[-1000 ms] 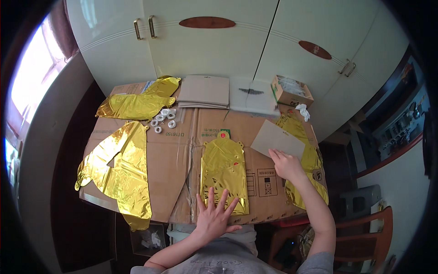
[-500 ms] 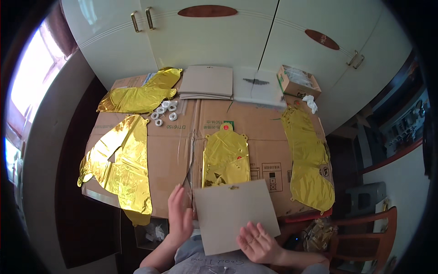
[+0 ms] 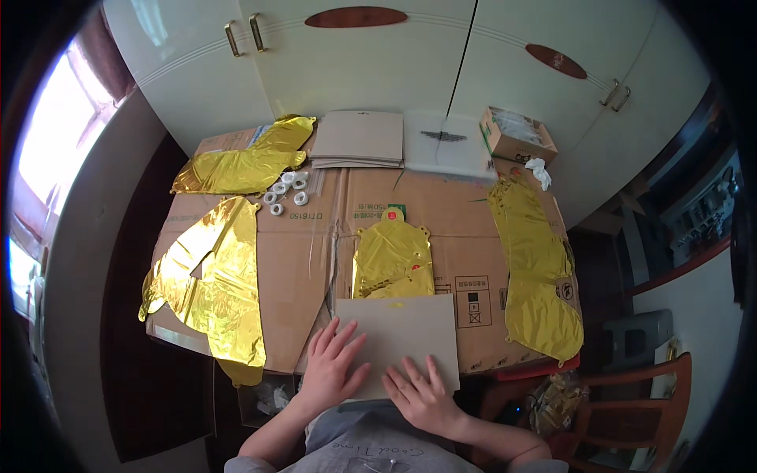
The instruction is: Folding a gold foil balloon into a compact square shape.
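Two hands (image 3: 330, 370) (image 3: 426, 400), one loose card (image 3: 410, 327), one card stack (image 3: 359, 135), one box (image 3: 522, 146). Gold foil (image 3: 225, 296) lies in four places. The crowded rolls (image 3: 300, 199) number about seven.

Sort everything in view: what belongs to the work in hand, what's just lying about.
In the work:
- grey card, under left hand and right hand
- centre gold foil balloon, partly hidden by the card
- likely, by matching kind: card stack, right-side gold foil balloon

Apparently lying about:
- crumpled white tissue
- wooden chair
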The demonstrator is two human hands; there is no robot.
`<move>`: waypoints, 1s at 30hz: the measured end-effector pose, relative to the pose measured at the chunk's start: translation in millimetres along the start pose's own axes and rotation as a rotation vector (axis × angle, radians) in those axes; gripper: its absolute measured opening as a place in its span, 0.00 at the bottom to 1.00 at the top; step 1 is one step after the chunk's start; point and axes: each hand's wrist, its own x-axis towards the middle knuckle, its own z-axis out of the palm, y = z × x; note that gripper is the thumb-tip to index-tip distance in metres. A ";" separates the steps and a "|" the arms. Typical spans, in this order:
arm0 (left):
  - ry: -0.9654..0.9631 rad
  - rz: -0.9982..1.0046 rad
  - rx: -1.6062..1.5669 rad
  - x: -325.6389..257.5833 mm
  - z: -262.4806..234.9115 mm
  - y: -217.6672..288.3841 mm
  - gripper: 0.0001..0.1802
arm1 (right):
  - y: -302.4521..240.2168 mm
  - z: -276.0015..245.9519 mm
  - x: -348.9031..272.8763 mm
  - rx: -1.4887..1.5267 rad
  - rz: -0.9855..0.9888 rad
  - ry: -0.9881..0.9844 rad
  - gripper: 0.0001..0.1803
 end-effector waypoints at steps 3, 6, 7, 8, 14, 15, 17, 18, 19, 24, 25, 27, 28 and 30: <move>-0.061 0.077 0.082 10.4 4.7 -6.6 0.30 | 3.6 2.2 11.9 -0.009 -0.002 -0.006 0.22; -0.117 0.165 0.182 19.1 11.1 -10.3 0.29 | 5.1 6.8 17.4 -0.032 -0.018 -0.022 0.23; -0.134 0.194 0.216 21.7 13.5 -10.8 0.29 | 5.3 7.9 18.8 -0.026 -0.017 -0.018 0.23; -0.138 0.202 0.238 24.4 16.0 -11.2 0.29 | 5.7 8.4 20.0 -0.020 -0.017 -0.013 0.23; -0.157 0.219 0.304 38.4 20.1 -15.1 0.28 | 20.6 -12.2 31.8 0.209 0.029 -0.028 0.24; -0.158 0.212 0.298 39.4 18.0 -12.7 0.27 | 30.4 -13.3 34.4 0.248 0.061 0.003 0.24; -0.163 0.197 0.299 38.2 16.1 -11.3 0.27 | 60.0 -10.5 40.2 0.338 0.117 0.070 0.24; -0.169 0.190 0.303 37.0 15.6 -11.5 0.27 | 77.4 -7.6 47.3 0.361 0.193 0.126 0.24; -0.172 0.187 0.305 36.2 15.9 -11.6 0.28 | 97.2 -4.0 56.6 0.380 0.272 0.180 0.25; -0.199 0.187 0.331 39.4 14.0 -8.3 0.29 | 174.2 15.9 108.0 0.925 0.757 0.123 0.33; -0.208 0.182 0.333 39.0 14.4 -8.8 0.30 | 179.9 16.8 115.3 0.971 0.793 0.117 0.34; -0.206 0.182 0.333 38.2 15.2 -9.7 0.30 | 186.3 16.3 127.7 1.063 0.869 0.100 0.36; -0.206 0.181 0.330 37.7 15.6 -10.3 0.30 | 187.3 14.5 132.5 1.112 0.881 0.090 0.37; -0.191 0.191 0.327 38.4 14.1 -10.1 0.29 | 187.9 9.7 138.4 1.212 0.909 0.073 0.38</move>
